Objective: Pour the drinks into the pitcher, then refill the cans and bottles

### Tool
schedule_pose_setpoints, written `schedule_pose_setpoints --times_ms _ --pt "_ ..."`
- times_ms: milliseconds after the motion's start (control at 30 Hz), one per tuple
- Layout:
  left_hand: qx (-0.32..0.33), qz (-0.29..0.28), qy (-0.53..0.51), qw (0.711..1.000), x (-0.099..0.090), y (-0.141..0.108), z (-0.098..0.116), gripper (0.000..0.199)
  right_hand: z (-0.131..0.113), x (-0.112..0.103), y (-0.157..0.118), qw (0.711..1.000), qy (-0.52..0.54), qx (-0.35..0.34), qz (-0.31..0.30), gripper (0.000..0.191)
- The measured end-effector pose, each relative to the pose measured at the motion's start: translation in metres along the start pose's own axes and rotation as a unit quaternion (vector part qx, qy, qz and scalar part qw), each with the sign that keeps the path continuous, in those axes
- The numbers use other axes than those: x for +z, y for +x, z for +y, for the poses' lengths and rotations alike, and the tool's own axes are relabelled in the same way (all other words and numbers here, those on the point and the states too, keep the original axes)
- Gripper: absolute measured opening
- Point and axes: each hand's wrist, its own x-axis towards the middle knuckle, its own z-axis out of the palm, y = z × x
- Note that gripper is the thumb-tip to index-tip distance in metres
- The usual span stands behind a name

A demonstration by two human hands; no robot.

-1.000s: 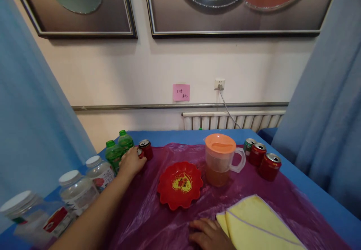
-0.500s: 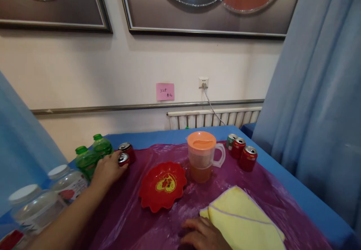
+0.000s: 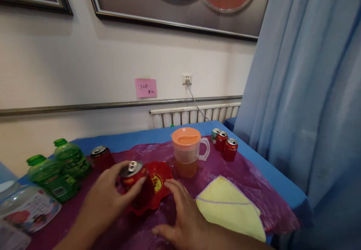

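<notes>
A red can (image 3: 137, 182) is gripped in my left hand (image 3: 105, 199), raised in front of the red scalloped plate (image 3: 163, 178) and partly covering it. My right hand (image 3: 186, 214) is just right of the can, fingers apart, holding nothing. Behind the plate stands a clear pitcher (image 3: 186, 156) with an orange lid and some orange-brown liquid. A folded yellow cloth (image 3: 231, 208) lies to the right of my right hand. Another dark red can (image 3: 102, 159) stands beyond my left hand.
Green bottles (image 3: 53, 176) and a clear jar with a white lid (image 3: 31, 208) stand at the left. Three cans (image 3: 230, 150) are grouped at the back right. Purple plastic sheeting (image 3: 270, 201) covers much of the blue table (image 3: 270, 171). A blue curtain (image 3: 296, 92) hangs at the right.
My left hand has lifted the red can and brought it right, over the plate. My right hand has moved up and left towards the can. The view has turned right.
</notes>
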Motion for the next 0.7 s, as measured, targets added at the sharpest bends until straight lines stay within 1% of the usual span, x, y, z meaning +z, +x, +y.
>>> schedule_pose_setpoints --times_ms 33,67,100,167,233,300,367,400,433,500,533,567,600,633,700 --pt "0.021 -0.011 -0.018 1.000 0.006 -0.008 0.014 0.062 -0.005 0.007 0.008 1.000 0.013 0.014 0.019 0.108" --pt "0.036 -0.015 -0.030 0.999 0.011 -0.015 0.026 0.060 -0.009 0.014 0.015 0.999 0.027 0.018 0.038 0.110" --pt "0.040 -0.014 -0.039 0.998 0.016 -0.020 0.035 0.057 -0.012 0.020 0.021 0.997 0.041 0.015 0.057 0.109" --pt "0.036 -0.020 -0.055 0.998 0.026 -0.028 0.044 0.054 -0.014 0.029 0.030 0.994 0.061 0.003 0.092 0.096" --pt "0.018 -0.019 -0.079 0.996 0.036 -0.032 0.042 0.059 -0.010 0.034 0.033 0.991 0.072 0.003 0.110 0.086" --pt "0.004 -0.022 -0.126 0.992 0.044 -0.034 0.033 0.073 -0.005 0.034 0.033 0.990 0.092 0.016 0.105 0.083" --pt "0.002 -0.056 -0.200 0.978 0.048 -0.035 0.020 0.087 0.000 0.029 0.032 0.988 0.125 0.024 0.087 0.081" --pt "0.004 -0.089 -0.245 0.965 0.049 -0.035 0.015 0.090 0.002 0.025 0.032 0.987 0.145 0.024 0.073 0.081" --pt "0.006 -0.132 -0.292 0.947 0.049 -0.035 0.010 0.090 0.003 0.022 0.032 0.985 0.165 0.021 0.055 0.080" --pt "0.007 -0.216 -0.377 0.901 0.046 -0.032 0.006 0.084 0.004 0.017 0.035 0.979 0.200 0.015 0.021 0.081" --pt "0.006 -0.247 -0.407 0.879 0.044 -0.030 0.006 0.081 0.003 0.015 0.037 0.977 0.213 0.013 0.005 0.082" --pt "0.005 -0.267 -0.426 0.864 0.042 -0.029 0.007 0.078 0.003 0.014 0.038 0.975 0.220 0.011 -0.008 0.084" --pt "0.005 -0.277 -0.435 0.857 0.041 -0.027 0.008 0.076 0.003 0.014 0.039 0.975 0.219 0.008 -0.016 0.086" --pt "0.003 -0.277 -0.436 0.856 0.040 -0.025 0.009 0.074 0.003 0.013 0.039 0.978 0.210 0.002 -0.019 0.089" --pt "-0.004 -0.256 -0.424 0.869 0.040 -0.022 0.009 0.072 0.005 0.010 0.035 0.986 0.166 -0.019 -0.005 0.095"
